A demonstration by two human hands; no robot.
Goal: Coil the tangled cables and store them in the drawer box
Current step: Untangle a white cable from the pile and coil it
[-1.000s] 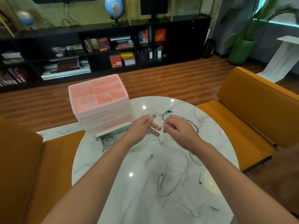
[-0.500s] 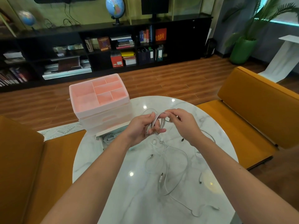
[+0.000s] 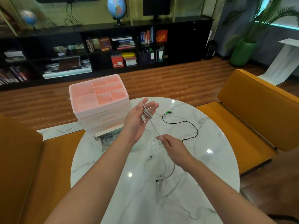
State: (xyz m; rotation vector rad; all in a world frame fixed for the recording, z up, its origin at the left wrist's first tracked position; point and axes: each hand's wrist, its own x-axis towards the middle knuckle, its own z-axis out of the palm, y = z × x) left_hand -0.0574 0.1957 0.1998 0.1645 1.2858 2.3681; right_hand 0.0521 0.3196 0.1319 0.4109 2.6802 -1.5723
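While loose white cables [image 3: 163, 183] sprawl across the near half of the round marble desk [image 3: 218, 159], plug ends scattered among their loops, both forearms reach in from the bottom edge. Right hand [image 3: 175, 148] sits low over the desk, fingers [image 3: 161, 138] pinched together on a white cable [image 3: 154, 126] that runs taut up and left. Left hand [image 3: 137, 118] is raised, palm up, fingers spread and nearly straight; several turns of that same cable lie looped across its palm and fingers, one connector end hanging at the palm. Black cable [image 3: 192, 126] with a green plug curves over the desk right of the hands, apart from them. Beyond the left hand stands the pink drawer box [image 3: 97, 101], touching the desk's far-left edge area, divided tray on top. Its lowest drawer [image 3: 106, 139] is pulled out, a coiled white cable inside. Orange seats flank the desk. Far back: wood floor, black bookshelf [image 3: 113, 50], globe [image 3: 116, 7], potted palm [image 3: 244, 49].
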